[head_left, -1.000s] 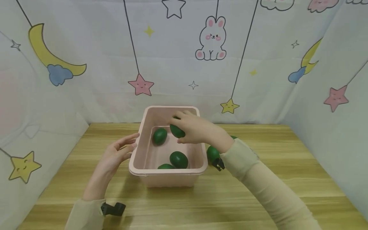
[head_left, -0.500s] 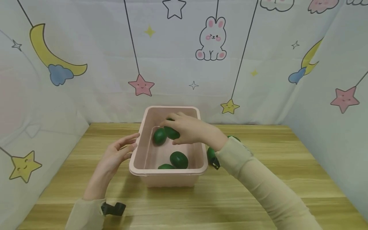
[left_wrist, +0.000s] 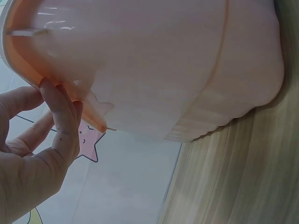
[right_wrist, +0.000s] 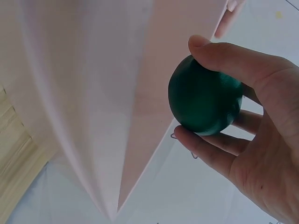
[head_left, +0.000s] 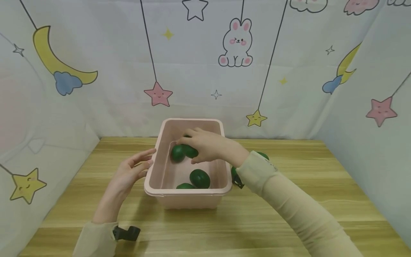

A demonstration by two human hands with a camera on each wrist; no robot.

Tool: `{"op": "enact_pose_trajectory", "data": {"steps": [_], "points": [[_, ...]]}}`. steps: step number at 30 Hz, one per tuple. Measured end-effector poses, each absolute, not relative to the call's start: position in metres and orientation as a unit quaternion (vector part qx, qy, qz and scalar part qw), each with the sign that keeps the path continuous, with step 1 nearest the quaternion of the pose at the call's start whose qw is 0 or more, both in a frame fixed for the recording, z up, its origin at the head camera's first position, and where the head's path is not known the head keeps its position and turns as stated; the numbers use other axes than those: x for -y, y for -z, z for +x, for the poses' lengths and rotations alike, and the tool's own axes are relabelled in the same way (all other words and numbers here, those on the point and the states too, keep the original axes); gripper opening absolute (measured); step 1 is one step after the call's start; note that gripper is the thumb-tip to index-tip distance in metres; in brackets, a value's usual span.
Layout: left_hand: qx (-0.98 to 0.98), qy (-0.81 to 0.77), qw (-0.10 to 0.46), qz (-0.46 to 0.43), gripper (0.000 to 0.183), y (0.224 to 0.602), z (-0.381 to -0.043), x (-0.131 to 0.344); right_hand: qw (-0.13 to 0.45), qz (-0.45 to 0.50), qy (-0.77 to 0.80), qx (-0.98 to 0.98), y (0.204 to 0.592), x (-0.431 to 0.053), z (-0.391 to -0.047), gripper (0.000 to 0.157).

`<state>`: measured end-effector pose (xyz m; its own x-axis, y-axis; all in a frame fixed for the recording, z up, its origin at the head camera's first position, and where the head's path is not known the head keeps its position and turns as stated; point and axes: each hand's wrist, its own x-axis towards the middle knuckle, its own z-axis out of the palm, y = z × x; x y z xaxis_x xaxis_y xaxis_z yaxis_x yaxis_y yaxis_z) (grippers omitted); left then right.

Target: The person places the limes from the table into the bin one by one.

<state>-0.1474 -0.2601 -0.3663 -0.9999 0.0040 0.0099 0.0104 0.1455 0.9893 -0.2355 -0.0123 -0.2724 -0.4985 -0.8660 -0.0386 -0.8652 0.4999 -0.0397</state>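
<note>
Head view, and a pink bin (head_left: 189, 201) is being carried by the wooden tabletop (head_left: 289, 217), toward the far edge and a little left of middle. Over the bin's far half, a green oval (head_left: 191, 151) is being gripped by the right hand (head_left: 210, 144), fingers and thumb curled round it! Right beside it, a second green oval (head_left: 177, 153) is being cradled by the bin floor toward the far left corner; whether the two are touching cannot be told. Down at the bin's near edge, a third green oval (head_left: 199, 179) is being shown right of middle, while a fourth green oval (head_left: 185, 186), just beside it, is being mostly hidden by the near wall.

Over to the left: the bin's left rim is being touched by the left hand's (head_left: 133, 167) fingertips, the fingers relaxed and slightly bent, and that contact is being confirmed by the left wrist camera. From the right wrist, the held oval is being framed up close, pinched between thumb and fingertips, with a bin wall alongside.

Outside, just off the bin's right side, two more green ovals (head_left: 234, 172) are being partly covered by the right sleeve (head_left: 257, 173). Along the tabletop's far edge, everything is being backed by a white curtain (head_left: 199, 75) printed with stars, moons and a rabbit.
</note>
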Motion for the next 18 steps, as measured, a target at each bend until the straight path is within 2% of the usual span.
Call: {"op": "enact_pose_trajectory", "data": {"steps": [18], "points": [[0.755, 0.656, 0.002, -0.004, 0.055, 0.366, -0.1472, 0.2604, 0.052, -0.497, -0.026, -0.866, 0.2714, 0.0169, -0.2325, 0.068]]}}
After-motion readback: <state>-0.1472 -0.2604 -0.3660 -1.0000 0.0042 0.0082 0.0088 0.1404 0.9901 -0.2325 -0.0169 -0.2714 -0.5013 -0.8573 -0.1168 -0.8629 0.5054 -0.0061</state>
